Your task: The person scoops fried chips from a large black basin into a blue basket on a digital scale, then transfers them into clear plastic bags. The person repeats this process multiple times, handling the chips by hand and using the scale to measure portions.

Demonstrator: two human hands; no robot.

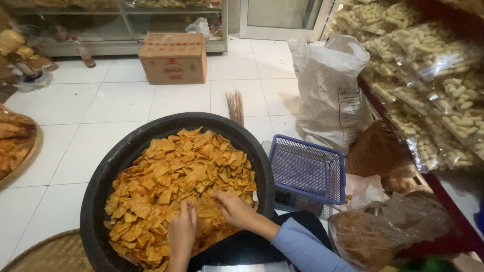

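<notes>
My left hand [182, 229] and right hand [236, 209] rest on the heap of orange chips [171, 181] filling the black tub [108, 171] on the floor; my fingers dig loosely among them, whether gripping any I cannot tell.

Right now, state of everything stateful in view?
Black tub: heaped with orange chips.
Left hand: fingers down in the chips.
Right hand: resting on the chips.
Blue basket: upside down.
Cardboard box: closed.
White sack: upright, top open.

Open floor [126, 100] beyond the tub [101, 186]; blue basket [307, 168] and sack [330, 95] crowd its right.
</notes>
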